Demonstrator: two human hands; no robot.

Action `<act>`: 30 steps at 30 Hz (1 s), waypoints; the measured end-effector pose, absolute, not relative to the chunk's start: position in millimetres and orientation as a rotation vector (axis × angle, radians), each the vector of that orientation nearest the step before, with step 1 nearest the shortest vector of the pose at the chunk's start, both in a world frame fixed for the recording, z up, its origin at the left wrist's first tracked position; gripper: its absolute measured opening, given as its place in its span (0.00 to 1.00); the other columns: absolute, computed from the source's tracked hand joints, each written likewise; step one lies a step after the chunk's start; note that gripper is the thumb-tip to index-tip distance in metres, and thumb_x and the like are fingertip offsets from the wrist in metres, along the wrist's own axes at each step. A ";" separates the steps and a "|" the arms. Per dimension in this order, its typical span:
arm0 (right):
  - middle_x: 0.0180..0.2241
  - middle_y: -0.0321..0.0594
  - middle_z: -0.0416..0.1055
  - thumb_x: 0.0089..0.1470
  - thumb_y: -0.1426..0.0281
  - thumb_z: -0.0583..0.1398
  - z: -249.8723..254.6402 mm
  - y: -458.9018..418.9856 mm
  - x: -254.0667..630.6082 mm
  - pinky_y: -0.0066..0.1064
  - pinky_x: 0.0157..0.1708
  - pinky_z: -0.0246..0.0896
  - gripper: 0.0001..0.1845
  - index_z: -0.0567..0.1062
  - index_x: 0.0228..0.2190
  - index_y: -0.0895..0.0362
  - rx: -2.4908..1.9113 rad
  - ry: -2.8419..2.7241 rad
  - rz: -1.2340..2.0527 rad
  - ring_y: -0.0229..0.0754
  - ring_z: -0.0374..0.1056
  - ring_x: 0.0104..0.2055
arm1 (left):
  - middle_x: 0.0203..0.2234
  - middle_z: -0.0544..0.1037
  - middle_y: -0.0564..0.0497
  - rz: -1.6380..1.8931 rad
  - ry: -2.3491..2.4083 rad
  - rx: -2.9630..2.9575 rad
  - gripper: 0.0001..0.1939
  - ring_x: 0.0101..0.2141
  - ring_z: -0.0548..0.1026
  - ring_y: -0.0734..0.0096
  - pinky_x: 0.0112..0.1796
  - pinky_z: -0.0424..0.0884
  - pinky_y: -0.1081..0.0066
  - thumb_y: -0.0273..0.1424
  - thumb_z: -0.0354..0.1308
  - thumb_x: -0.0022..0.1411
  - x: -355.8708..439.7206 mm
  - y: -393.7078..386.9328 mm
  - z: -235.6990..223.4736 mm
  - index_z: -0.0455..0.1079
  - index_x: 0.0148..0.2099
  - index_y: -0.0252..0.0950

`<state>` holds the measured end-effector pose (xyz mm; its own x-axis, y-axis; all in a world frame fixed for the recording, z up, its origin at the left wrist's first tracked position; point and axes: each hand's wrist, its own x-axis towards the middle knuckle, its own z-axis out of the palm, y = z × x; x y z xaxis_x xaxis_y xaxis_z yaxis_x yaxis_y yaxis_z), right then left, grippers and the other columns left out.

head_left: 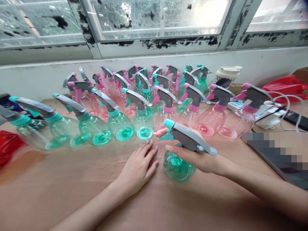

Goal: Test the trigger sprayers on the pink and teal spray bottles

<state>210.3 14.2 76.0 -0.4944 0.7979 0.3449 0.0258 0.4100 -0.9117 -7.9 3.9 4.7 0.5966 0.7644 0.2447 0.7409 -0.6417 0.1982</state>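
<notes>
My right hand [202,160] is wrapped round the neck of a green spray bottle [179,168] with a grey and turquoise trigger head. The nozzle points to the left, and a finger of this hand reaches out past the trigger. My left hand [136,166] lies flat on the table, palm down with fingers extended, just left of the held bottle and holding nothing. Behind both hands stands a row of similar bottles: a green spray bottle [144,126] close beyond my left fingertips, and a pink spray bottle [208,120] beyond my right hand.
More pink and green bottles crowd the back of the wooden table [60,192]. A lidded cup [226,77], a white power strip [268,118] with cables and a partly blurred flat device [262,150] are at right. Red plastic [9,146] lies at the left edge.
</notes>
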 end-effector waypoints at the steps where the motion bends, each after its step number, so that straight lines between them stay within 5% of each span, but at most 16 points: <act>1: 0.41 0.39 0.74 0.56 0.72 0.59 74.7 14.4 210.5 0.32 0.33 0.70 0.15 0.69 0.47 0.53 -0.699 -1.824 1.160 0.38 0.72 0.31 | 0.60 0.67 0.38 0.481 1.291 2.739 0.17 0.59 0.64 0.48 0.57 0.63 0.48 0.33 0.50 0.71 -7.9 3.9 4.7 0.66 0.59 0.34; 6: 0.49 0.44 0.72 0.56 0.71 0.60 70.2 16.8 211.2 0.40 0.48 0.70 0.18 0.70 0.49 0.53 -0.639 -1.808 1.124 0.46 0.72 0.49 | 0.59 0.68 0.39 0.507 1.294 2.740 0.16 0.58 0.66 0.48 0.55 0.65 0.48 0.34 0.50 0.71 -8.7 4.4 4.0 0.67 0.57 0.35; 23: 0.47 0.43 0.72 0.56 0.69 0.61 68.4 17.6 211.3 0.40 0.48 0.70 0.17 0.70 0.48 0.53 -0.646 -1.816 1.133 0.45 0.73 0.46 | 0.59 0.67 0.38 0.491 1.300 2.739 0.17 0.58 0.66 0.48 0.55 0.65 0.47 0.34 0.50 0.71 -8.1 3.8 3.9 0.67 0.57 0.35; 30: 0.35 0.37 0.73 0.55 0.73 0.61 77.5 13.3 214.0 0.29 0.34 0.70 0.06 0.73 0.37 0.55 -0.678 -1.817 1.104 0.38 0.71 0.34 | 0.58 0.68 0.39 0.498 1.275 2.724 0.18 0.58 0.66 0.48 0.55 0.65 0.47 0.33 0.49 0.71 -7.4 4.2 7.4 0.65 0.61 0.36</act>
